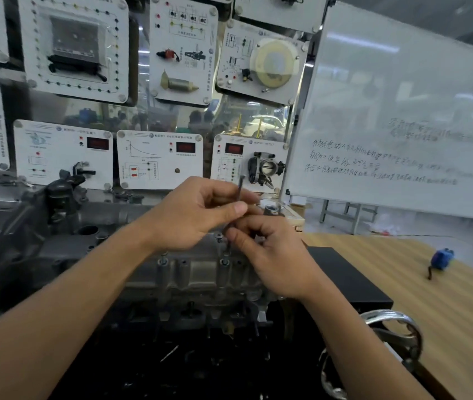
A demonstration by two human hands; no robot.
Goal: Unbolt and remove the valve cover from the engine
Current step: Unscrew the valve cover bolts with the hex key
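The wall of white training panels [157,160] fills the far side from 9 to 12 o'clock. A whiteboard [402,96] with handwritten lines leans in at 2 o'clock. The wooden tabletop [431,298] spreads bare from 3 to 5 o'clock, and that is the widest open room we see.

The grey engine [56,255] lies across the left and centre, its bulky dark end at 9 o'clock. Its valve cover [195,272] sits directly under and just in front of our hands. Two upright bolts [162,261] stand along the cover's near edge. Below the engine the surface is dark and littered with small parts, too blurred for us to name.

A flat black box [345,272] rests on the tabletop at 3 o'clock of the cover, close against the engine's right end, so room is tight on that side.

Our left hand [197,212] hovers above the cover's far edge, thumb and curled fingers pinching the middle of a thin dark rod [239,192]. Our right hand [275,261], at 4 o'clock of the left and touching it, curls its fingers round the rod's lower part. The rod tilts slightly, its head at 12 o'clock and its lower end just above the cover. We cannot tell whether it is a bolt or a tool.

A shiny metal ring-shaped piece [397,336] lies at 5 o'clock, and a small blue object [441,258] sits well apart at 3 o'clock.
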